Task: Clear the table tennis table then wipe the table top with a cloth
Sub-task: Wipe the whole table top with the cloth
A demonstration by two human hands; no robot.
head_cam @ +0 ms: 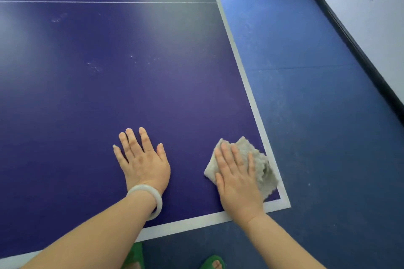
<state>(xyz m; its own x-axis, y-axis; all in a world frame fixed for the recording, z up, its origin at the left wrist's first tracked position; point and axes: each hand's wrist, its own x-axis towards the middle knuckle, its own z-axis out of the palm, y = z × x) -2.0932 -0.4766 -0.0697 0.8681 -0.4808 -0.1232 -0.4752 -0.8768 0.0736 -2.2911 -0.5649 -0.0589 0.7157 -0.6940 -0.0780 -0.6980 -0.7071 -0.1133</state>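
Pressing flat on the cloth [261, 160], the right grip [237, 178] is lying fully open, fingers straight, clasping nothing. The cloth, crumpled, nubbly and beige-grey, is sitting at the near right corner of the matte purple worktop [131, 85], its long axis running diagonally toward that corner. The left grip [142, 159] is resting open, palm down, further left.
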